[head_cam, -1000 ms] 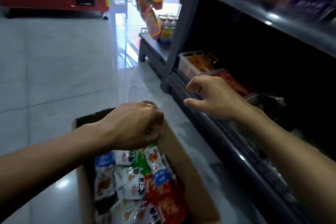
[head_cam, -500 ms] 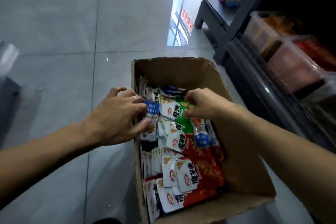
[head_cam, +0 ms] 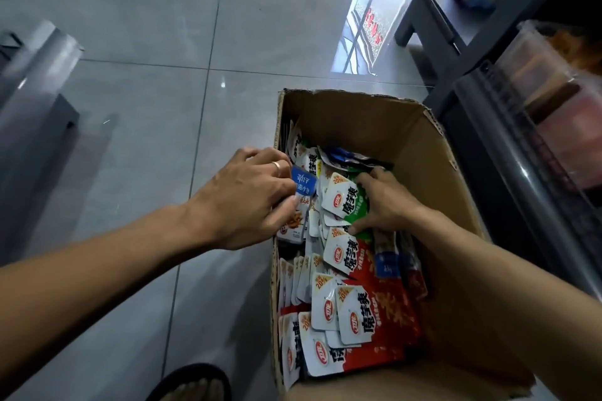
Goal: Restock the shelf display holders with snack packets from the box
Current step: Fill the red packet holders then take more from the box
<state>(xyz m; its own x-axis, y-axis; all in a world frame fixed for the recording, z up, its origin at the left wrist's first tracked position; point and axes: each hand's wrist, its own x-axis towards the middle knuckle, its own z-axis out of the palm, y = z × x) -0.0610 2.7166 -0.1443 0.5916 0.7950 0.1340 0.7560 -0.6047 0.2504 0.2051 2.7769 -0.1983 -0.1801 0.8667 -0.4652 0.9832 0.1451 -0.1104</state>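
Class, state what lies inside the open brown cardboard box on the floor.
Inside the brown cardboard box: red, green and blue-labelled snack packets, with the left hand and right hand gripping some. Lower layers and the bottom are covered.

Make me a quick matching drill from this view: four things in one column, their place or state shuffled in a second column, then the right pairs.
Things:
1. left hand
2. right hand
3. cardboard box
4. clear holders

Places or states:
A. on the dark shelf at far right
B. grips a green packet inside the box
C. stands open on the tiled floor
D. holds a blue-topped packet at the box's left wall

Pairs: 1-D, 2-B, 3-C, 4-A
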